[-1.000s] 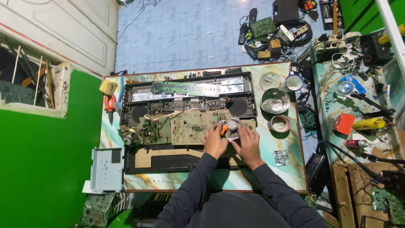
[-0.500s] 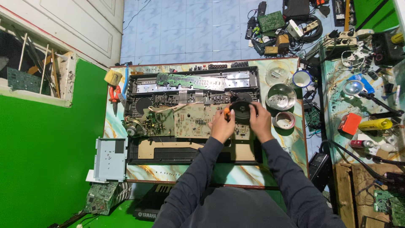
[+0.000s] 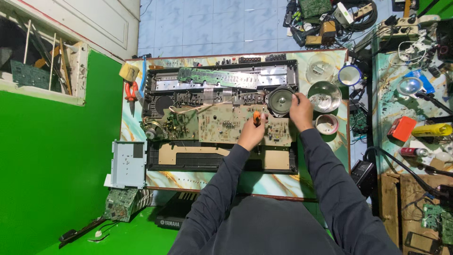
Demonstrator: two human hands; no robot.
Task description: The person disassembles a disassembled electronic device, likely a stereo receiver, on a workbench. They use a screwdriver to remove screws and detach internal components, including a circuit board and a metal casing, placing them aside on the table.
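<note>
A person works over an opened electronic keyboard chassis (image 3: pixel 222 113) that fills most of a marbled table (image 3: pixel 264 182), leaving only thin strips bare along the near and right edges. The left hand (image 3: pixel 251 134) is closed around an orange-handled screwdriver (image 3: pixel 256 117) planted on the tan circuit board (image 3: pixel 236 125) at the chassis centre. The right hand (image 3: pixel 300 109), fingers curled, touches the rim of a round grey speaker (image 3: pixel 280 101) toward the chassis's far right corner. A steel bowl (image 3: pixel 324 96) and a roll of tape (image 3: pixel 326 124) crowd the table's right edge. The screwdriver's tip is hidden by the hand; the board's small parts are too fine to make out.
</note>
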